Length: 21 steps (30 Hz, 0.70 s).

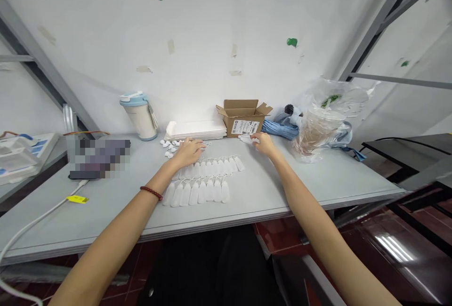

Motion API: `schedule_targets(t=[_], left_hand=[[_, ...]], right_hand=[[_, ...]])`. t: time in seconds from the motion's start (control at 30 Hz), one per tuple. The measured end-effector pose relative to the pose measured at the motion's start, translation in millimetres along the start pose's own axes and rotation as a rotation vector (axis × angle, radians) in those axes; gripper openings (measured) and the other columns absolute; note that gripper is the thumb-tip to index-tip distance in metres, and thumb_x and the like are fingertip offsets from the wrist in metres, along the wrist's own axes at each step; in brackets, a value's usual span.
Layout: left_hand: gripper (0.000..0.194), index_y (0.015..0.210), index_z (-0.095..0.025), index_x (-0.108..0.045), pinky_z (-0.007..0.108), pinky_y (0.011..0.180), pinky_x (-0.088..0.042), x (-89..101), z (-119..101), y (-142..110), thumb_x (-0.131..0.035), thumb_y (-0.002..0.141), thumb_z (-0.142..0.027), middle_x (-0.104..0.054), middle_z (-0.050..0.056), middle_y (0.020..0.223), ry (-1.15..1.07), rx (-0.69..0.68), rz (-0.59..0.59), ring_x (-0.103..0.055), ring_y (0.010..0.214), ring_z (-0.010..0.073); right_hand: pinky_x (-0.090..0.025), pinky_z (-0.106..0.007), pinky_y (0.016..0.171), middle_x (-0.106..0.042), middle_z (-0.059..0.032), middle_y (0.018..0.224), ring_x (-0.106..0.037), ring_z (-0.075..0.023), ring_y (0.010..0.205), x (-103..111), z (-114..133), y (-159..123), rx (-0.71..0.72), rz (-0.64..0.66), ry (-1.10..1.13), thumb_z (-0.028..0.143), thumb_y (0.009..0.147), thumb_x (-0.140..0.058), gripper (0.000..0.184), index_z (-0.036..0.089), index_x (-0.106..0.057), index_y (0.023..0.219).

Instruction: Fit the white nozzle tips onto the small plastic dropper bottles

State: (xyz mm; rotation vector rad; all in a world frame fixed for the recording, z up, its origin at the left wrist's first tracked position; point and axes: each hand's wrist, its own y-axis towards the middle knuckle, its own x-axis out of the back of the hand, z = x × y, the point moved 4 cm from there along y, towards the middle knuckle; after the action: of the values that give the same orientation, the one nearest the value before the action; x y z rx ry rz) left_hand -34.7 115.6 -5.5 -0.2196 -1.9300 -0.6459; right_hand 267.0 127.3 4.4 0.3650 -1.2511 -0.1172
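My right hand pinches a small translucent white tag in front of the cardboard box. My left hand is low over the table, fingers stretched out and partly spread, close to a thin white loop. Two rows of similar frosted white tags with strings lie below the hands; the front row shows fully, while my left hand partly covers the back row. Small white curled pieces are scattered just left of my left hand.
Along the wall stand a tumbler, a white stack, an open cardboard box, blue cloth and a plastic-wrapped cup. A blurred-out device with a white cable lies at left.
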Motion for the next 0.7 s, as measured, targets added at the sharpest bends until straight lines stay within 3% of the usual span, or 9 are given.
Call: schedule_targets(t=[0.2, 0.47, 0.7], left_hand=[[0.032, 0.095, -0.024, -0.070, 0.055, 0.094, -0.031, -10.0, -4, 4, -0.043, 0.077, -0.024, -0.063, 0.007, 0.118, 0.005, 0.026, 0.023, -0.044, 0.111, 0.0343], [0.032, 0.085, -0.024, -0.071, 0.046, 0.098, -0.034, -2.8, 6, 6, -0.040, 0.077, -0.023, -0.068, 0.004, 0.107, -0.092, 0.076, -0.049, -0.052, 0.106, 0.0275], [0.039, 0.103, -0.020, -0.068, 0.039, 0.103, -0.034, 18.8, 6, -13, -0.036, 0.081, -0.025, -0.064, 0.005, 0.118, -0.214, 0.102, -0.177, -0.052, 0.115, 0.0226]], right_hand=[[-0.036, -0.034, 0.094, -0.061, -0.0126, 0.118, -0.052, -0.0245, 0.111, -12, 16, 0, 0.105, 0.033, -0.034, 0.009, 0.080, -0.050, 0.033, 0.015, -0.063, 0.110], [-0.038, -0.038, 0.090, -0.060, -0.0141, 0.118, -0.048, -0.0277, 0.115, -19, 32, -3, 0.087, 0.037, -0.075, 0.007, 0.083, -0.044, 0.032, 0.015, -0.062, 0.109], [-0.037, -0.036, 0.093, -0.060, -0.0153, 0.118, -0.051, -0.0260, 0.113, -18, 29, -4, 0.028, 0.022, -0.009, 0.005, 0.081, -0.043, 0.034, 0.013, -0.061, 0.109]])
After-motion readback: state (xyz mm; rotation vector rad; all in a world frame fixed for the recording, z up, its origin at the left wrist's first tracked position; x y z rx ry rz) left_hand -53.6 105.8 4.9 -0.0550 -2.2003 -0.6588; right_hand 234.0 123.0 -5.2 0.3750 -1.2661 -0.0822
